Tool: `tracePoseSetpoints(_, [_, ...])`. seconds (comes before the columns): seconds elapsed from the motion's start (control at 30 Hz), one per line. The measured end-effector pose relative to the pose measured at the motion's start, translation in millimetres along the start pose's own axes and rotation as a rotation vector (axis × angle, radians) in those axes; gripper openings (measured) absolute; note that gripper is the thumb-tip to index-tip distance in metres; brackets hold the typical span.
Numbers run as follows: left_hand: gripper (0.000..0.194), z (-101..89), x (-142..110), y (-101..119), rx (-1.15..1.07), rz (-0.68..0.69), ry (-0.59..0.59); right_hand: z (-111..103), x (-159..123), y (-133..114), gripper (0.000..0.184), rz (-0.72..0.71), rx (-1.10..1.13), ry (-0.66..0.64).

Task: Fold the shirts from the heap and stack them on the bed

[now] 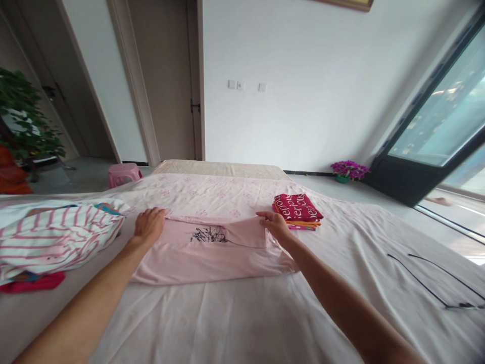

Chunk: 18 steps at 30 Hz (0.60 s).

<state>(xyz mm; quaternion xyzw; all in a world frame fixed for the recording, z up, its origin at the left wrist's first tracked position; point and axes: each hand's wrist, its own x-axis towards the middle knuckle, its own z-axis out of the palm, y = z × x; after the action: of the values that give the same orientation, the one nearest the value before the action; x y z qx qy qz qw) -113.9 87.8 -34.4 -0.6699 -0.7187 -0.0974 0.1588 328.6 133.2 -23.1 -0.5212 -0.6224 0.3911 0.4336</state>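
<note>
A pink T-shirt [212, 258] with a black print lies partly folded on the pale bed sheet [235, 323] in front of me. My left hand [150, 223] is closed at its far left corner, gripping the fabric. At the far right corner, my right hand [273, 225] pinches the shirt between thumb and fingers. Just beyond the right hand sits a stack of folded clothes [299, 208], dark red with white lettering on top and orange and pink layers below.
To the left lies a heap of loose clothes [64, 237], striped white and pink. Thin black-framed glasses [447, 304] rest on the sheet at right. A pink stool [124, 174], a leafy plant [22, 116] and purple flowers [349, 171] stand on the floor.
</note>
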Motion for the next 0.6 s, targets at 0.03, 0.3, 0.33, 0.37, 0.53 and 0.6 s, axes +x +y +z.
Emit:
tracePoseSetpoints(0.03, [0.03,-2.5,1,1,0.003,0.007,0.007,-1,0,-3,0.049,0.004,0.011,-0.004])
tracePoseSetpoints(0.3, [0.025,-42.0,-17,-8,-0.01,0.045,0.298,-20,-29,-36,0.048,-0.042,0.272,0.014])
tracePoseSetpoints(0.33, [0.022,-44.7,-26,-12,-0.026,0.061,0.313,-23,-38,-36,0.045,-0.049,0.315,0.011])
tracePoseSetpoints(0.37, [0.021,-45.7,-36,-15,-0.046,0.083,0.313,-25,-46,-33,0.042,-0.043,0.351,0.0])
tracePoseSetpoints(0.53, [0.024,-33.4,-88,-21,-0.14,0.247,0.175,-29,-79,-8,0.037,0.146,0.366,-0.075])
tracePoseSetpoints(0.6, [0.026,-31.1,-98,-17,-0.151,0.273,0.137,-29,-83,-5,0.036,0.175,0.377,-0.067])
